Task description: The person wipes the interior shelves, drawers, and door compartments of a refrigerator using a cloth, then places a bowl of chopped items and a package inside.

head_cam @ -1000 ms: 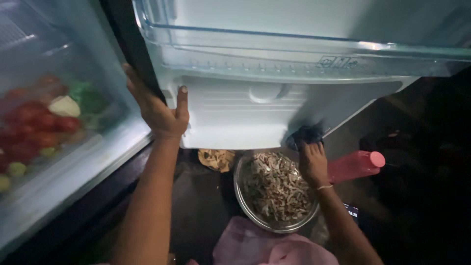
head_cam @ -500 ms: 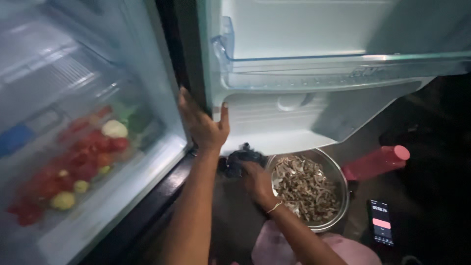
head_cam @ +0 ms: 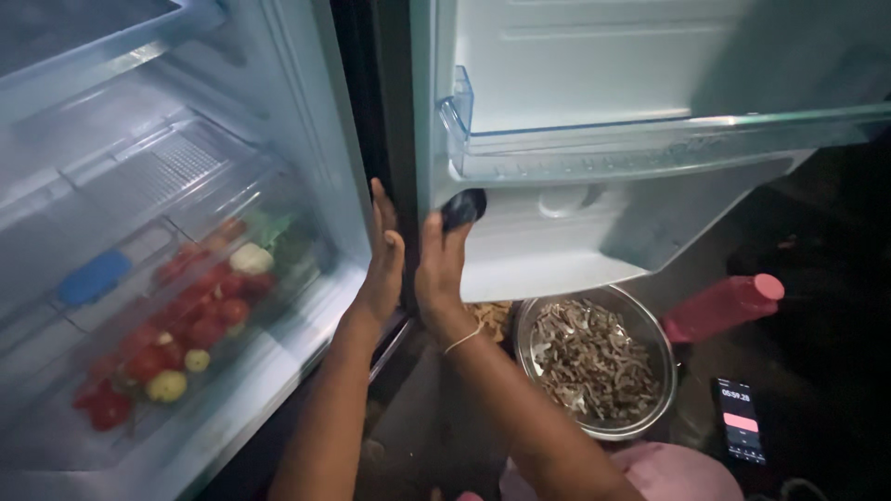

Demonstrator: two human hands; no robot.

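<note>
Head view: right hand (head_cam: pixel 441 269) in clamped grip presses dark cloth (head_cam: pixel 462 208) against fridge door (head_cam: pixel 594 139); left hand (head_cam: pixel 382 264) flat, fingers apart.

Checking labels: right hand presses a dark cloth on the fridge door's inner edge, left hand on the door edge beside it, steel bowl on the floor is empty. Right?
Not quite: the steel bowl is not empty; the head view shows it full of pale brownish scraps. The rest holds: the right hand presses a dark cloth on the fridge door, and the left hand rests on the door edge beside it.
</note>
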